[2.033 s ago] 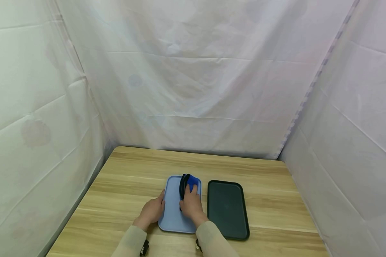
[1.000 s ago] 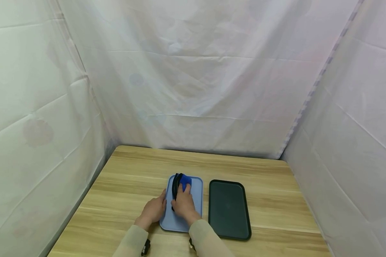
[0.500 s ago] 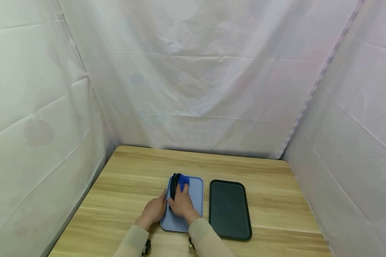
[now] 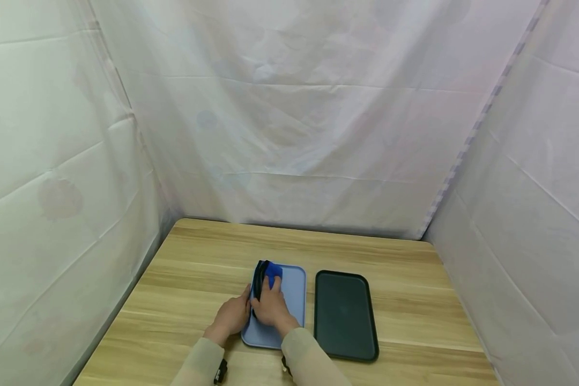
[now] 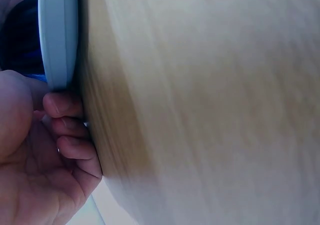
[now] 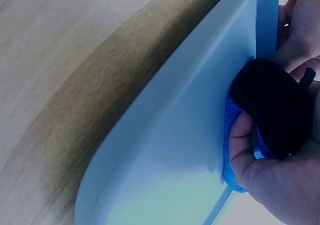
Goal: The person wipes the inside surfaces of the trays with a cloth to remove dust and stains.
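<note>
In the head view my left hand holds the left edge of a light blue tray; in the left wrist view its fingers curl at the rim's underside. My right hand grips a black-and-blue soft-looking item near the tray's left side. The item has a curved black part on its left and a blue part to the right. In the right wrist view the item's blue textured underside lies close on the tray floor, and a finger curls against the black part. My palm hides some of it.
A dark green tray lies just right of the blue one, with a narrow gap between. Both are on a wood-grain table. White cloth walls enclose the back and sides.
My right hand has slid the black-and-blue item leftward across the blue tray, from its right side to its left edge, slowing lately. My left hand keeps its hold on the tray edge.
</note>
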Action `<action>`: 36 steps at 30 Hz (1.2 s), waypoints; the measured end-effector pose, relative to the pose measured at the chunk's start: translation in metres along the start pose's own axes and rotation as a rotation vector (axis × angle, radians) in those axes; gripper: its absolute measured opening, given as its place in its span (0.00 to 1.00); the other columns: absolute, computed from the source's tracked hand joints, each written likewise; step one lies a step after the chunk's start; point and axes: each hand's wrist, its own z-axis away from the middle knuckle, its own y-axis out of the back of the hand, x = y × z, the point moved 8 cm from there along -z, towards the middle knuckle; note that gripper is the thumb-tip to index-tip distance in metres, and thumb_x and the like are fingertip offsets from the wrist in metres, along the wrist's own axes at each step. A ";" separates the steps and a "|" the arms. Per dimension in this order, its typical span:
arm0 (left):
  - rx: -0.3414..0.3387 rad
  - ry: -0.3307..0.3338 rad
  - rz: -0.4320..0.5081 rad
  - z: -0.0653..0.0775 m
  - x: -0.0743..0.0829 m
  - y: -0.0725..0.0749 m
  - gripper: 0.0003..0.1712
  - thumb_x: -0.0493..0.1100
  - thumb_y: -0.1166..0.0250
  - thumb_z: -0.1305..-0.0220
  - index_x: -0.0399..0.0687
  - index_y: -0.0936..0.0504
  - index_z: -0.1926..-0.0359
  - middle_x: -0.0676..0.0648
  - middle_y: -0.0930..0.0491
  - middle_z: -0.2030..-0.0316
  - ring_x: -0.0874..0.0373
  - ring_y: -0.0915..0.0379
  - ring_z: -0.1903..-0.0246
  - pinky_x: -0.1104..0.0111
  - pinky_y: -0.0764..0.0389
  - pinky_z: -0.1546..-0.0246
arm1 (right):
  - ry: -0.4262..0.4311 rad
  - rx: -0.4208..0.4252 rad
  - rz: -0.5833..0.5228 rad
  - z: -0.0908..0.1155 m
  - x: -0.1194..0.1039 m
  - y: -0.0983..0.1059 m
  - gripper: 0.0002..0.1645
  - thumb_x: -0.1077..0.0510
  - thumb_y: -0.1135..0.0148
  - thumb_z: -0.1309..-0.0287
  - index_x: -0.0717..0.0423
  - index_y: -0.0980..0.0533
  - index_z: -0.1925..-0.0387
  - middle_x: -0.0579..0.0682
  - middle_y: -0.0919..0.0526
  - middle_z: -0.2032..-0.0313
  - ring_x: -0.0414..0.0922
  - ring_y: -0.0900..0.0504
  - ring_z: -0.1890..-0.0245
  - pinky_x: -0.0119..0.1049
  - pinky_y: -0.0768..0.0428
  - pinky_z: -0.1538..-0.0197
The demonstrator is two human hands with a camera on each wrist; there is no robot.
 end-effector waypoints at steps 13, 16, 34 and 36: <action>-0.006 -0.004 -0.006 -0.004 -0.002 -0.005 0.31 0.42 0.48 0.28 0.36 0.40 0.29 0.39 0.15 0.65 0.54 0.22 0.73 0.57 0.22 0.70 | 0.017 -0.024 0.045 0.000 -0.001 -0.003 0.46 0.49 0.42 0.37 0.65 0.49 0.27 0.68 0.55 0.28 0.65 0.28 0.43 0.54 0.25 0.44; -0.008 0.007 0.001 -0.005 -0.003 -0.005 0.30 0.42 0.48 0.28 0.37 0.40 0.29 0.39 0.16 0.66 0.55 0.24 0.76 0.59 0.23 0.72 | 0.016 -0.032 0.067 0.001 -0.001 -0.004 0.47 0.48 0.42 0.37 0.65 0.50 0.27 0.68 0.55 0.28 0.64 0.27 0.43 0.52 0.25 0.44; -0.007 0.023 0.024 -0.003 -0.002 -0.004 0.31 0.43 0.49 0.28 0.39 0.41 0.28 0.39 0.16 0.66 0.56 0.25 0.76 0.58 0.23 0.71 | 0.028 -0.039 0.079 0.018 -0.001 -0.006 0.48 0.49 0.38 0.39 0.65 0.48 0.27 0.70 0.53 0.28 0.66 0.27 0.44 0.54 0.24 0.47; -0.004 0.019 0.024 -0.002 -0.001 -0.002 0.30 0.43 0.49 0.28 0.39 0.40 0.28 0.39 0.16 0.65 0.55 0.24 0.75 0.57 0.23 0.70 | 0.031 -0.041 0.068 0.020 -0.002 -0.006 0.48 0.50 0.37 0.39 0.65 0.48 0.27 0.69 0.53 0.28 0.65 0.26 0.44 0.54 0.24 0.48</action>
